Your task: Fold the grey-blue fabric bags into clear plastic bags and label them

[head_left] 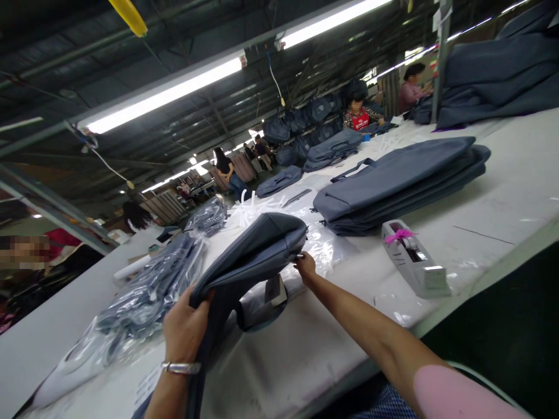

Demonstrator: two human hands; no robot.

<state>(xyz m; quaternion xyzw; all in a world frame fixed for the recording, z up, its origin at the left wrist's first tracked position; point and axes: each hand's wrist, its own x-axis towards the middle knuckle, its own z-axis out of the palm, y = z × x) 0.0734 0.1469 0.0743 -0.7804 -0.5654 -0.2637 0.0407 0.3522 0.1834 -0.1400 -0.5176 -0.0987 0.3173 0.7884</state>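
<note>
A dark grey-blue fabric bag (257, 247) is held up over the table between my two hands. My left hand (187, 320), with a metal bracelet at its wrist, is closed around the bag's near edge. At the bag's right-hand corner, the fingers of my right hand (305, 266) pinch its edge, close to a small fitting. Part of the bag hangs down past my left forearm. Just beneath it sits a grey object (264, 302), perhaps a tape dispenser, partly hidden by the bag.
A grey tape dispenser (414, 262) with a pink ribbon stands at the right. Behind it lies a stack of similar bags (402, 180). Bags in clear plastic (148, 291) cover the table's left side. White strips (257, 209) lie further back. Several people work in the background.
</note>
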